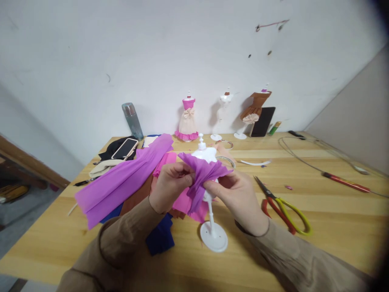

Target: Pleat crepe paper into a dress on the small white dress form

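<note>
At the centre of the frame, a person's left hand (170,187) pinches one side of a gathered, crinkled purple crepe-like piece (201,173), thumb and fingers nearly closed, as the right hand (238,194) grips the other side between thumb and curled fingers. The piece sits before a small white mannequin (208,153) on a round base. Scissors with red-and-yellow handles (269,194) lie at right; a long purple sheet (126,178) spreads at left.
</note>
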A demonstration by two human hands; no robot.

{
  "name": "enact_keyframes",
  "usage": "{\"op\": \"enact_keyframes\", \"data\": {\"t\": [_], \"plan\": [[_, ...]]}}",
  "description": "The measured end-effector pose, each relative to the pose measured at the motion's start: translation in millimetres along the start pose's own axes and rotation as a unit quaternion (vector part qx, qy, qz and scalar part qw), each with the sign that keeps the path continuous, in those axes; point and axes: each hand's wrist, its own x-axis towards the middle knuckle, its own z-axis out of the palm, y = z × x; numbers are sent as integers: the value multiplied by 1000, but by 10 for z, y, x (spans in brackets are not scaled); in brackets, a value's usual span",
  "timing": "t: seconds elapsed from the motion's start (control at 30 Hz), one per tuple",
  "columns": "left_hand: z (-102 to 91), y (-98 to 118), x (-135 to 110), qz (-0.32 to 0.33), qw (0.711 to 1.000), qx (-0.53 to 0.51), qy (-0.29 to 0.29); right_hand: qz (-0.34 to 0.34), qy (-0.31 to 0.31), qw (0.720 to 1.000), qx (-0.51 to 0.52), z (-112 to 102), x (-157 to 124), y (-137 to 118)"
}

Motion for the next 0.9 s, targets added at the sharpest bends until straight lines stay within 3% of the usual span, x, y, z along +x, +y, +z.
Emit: {"op": "enact_keyframes", "data": {"t": [0.2,0.4,0.6,0.9], "plan": [[50,16,-58,46,999,24,-7,7,13,1000,-5,-16,-2,-13],[90,-114,-85,39,999,-1,-4,33,21,999,1,-12,-9,-22],[174,-179,-134,71,996,-15,59,3,48,999,-8,-10,5,-3],[334,-132,-197,89,988,-3,128,-21,42,999,3,31,-22,104]]}}
